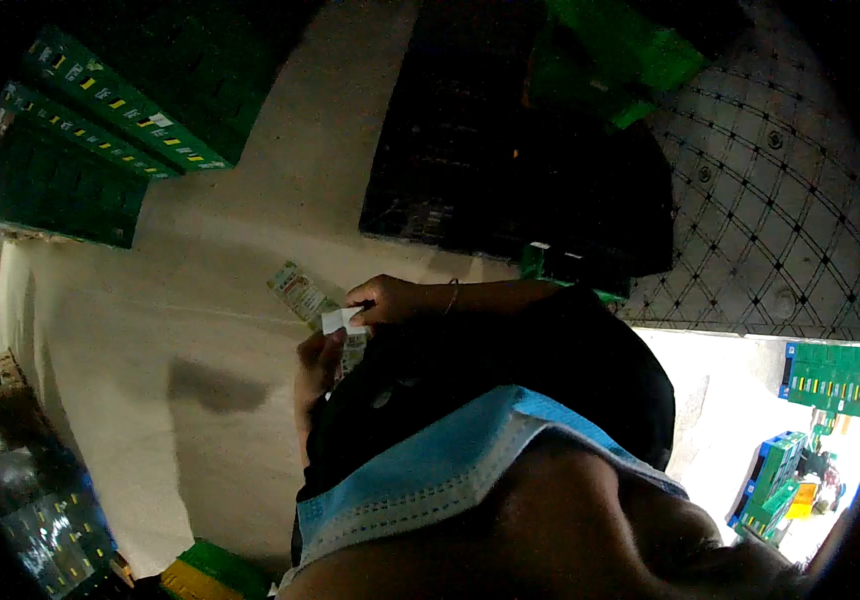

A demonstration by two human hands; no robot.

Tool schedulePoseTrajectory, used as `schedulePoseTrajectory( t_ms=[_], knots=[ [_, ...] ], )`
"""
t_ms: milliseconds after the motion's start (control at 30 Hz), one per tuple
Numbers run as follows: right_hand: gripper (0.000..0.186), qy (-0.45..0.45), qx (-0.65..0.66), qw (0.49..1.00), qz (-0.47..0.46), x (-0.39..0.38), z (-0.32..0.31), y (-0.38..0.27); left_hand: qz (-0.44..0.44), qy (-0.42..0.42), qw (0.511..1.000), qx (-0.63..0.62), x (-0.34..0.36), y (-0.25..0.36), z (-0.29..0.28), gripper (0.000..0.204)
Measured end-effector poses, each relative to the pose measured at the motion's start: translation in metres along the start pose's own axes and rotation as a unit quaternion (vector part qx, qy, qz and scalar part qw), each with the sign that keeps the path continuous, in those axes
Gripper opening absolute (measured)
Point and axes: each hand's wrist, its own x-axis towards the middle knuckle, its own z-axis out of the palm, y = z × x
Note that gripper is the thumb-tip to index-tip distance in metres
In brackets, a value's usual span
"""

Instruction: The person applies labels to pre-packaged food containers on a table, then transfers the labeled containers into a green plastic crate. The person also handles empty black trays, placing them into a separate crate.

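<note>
Both of my hands are close together in front of my body. Between them is a small white piece of paper (pixel 341 320), which looks like a label. My right hand (pixel 382 299) has its fingers closed and pinches the paper at its upper right. Just below, my left hand (pixel 319 358) is closed too, its fingertips against the paper's lower edge. A flat pale packet with printing (pixel 300 293) sticks out to the upper left of the hands. Part of what seems the same packet shows below the paper. The left fingers are partly in shadow.
Stacks of green crates (pixel 140 110) stand at the upper left. A large dark stack (pixel 510 150) rises ahead, with green crates (pixel 620 55) on it. Patterned padding (pixel 770 190) covers the right wall. Cartons (pixel 15 400) lie far left, a green and yellow box (pixel 212 572) lower left.
</note>
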Motion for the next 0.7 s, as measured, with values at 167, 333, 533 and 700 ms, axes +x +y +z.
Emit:
schedulePoseTrajectory(
  t_ms=[167, 333, 533, 700],
  knots=[
    [0.028, 0.053, 0.013, 0.996, 0.067, 0.036, -0.006, -0.001, -0.029, -0.074, 0.997, 0.018, 0.045, 0.046, -0.021, 0.028],
    [0.028, 0.031, 0.082, 0.99, 0.113, 0.067, -0.03, 0.011, -0.087, -0.08, 0.993, -0.011, 0.084, 0.022, -0.045, 0.021],
    [0.03, 0.0, 0.011, 0.996, 0.085, 0.101, -0.089, 0.029, -0.091, -0.044, 0.994, 0.04, 0.147, 0.029, -0.036, 0.019],
    [0.029, 0.054, -0.004, 0.998, 0.024, 0.13, -0.15, 0.092, -0.08, -0.049, 0.994, 0.055, 0.236, 0.087, 0.005, 0.02]
  ],
)
